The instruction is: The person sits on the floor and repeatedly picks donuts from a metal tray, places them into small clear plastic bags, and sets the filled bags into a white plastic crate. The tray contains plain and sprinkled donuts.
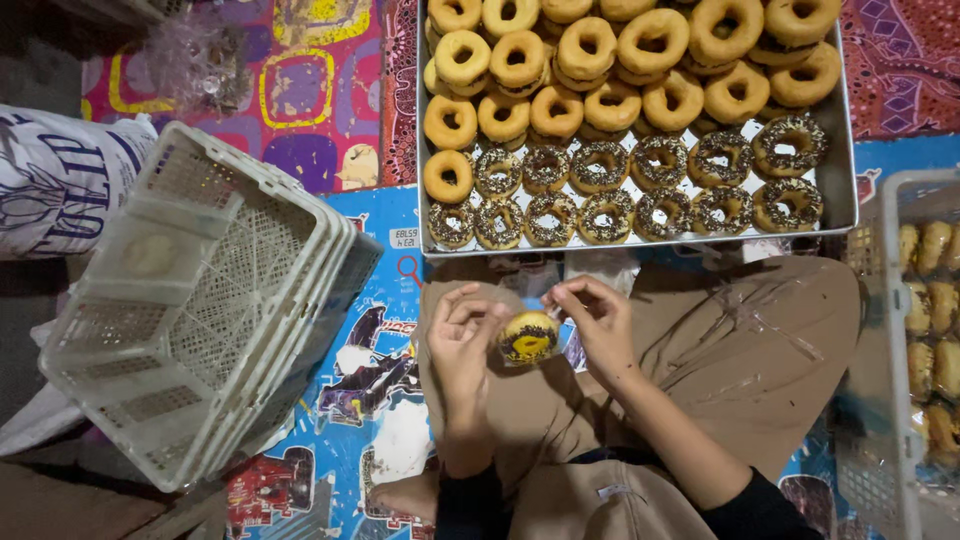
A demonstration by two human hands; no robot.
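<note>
A chocolate-topped doughnut (528, 337) in a thin clear plastic wrap sits between both my hands, above my lap. My left hand (462, 338) grips its left side with bent fingers. My right hand (598, 322) pinches the wrap at the doughnut's upper right edge. Just beyond my hands lies a large metal tray (842, 175). Plain glazed doughnuts (610, 60) are piled at its far side, and two rows of sprinkled chocolate doughnuts (620, 190) fill its near side.
A stack of pale plastic crates (200, 300) lies tilted at my left on a colourful printed mat (370, 400). A white crate (895, 300) holding wrapped doughnuts (930, 330) stands at my right. A printed sack (55, 180) lies far left.
</note>
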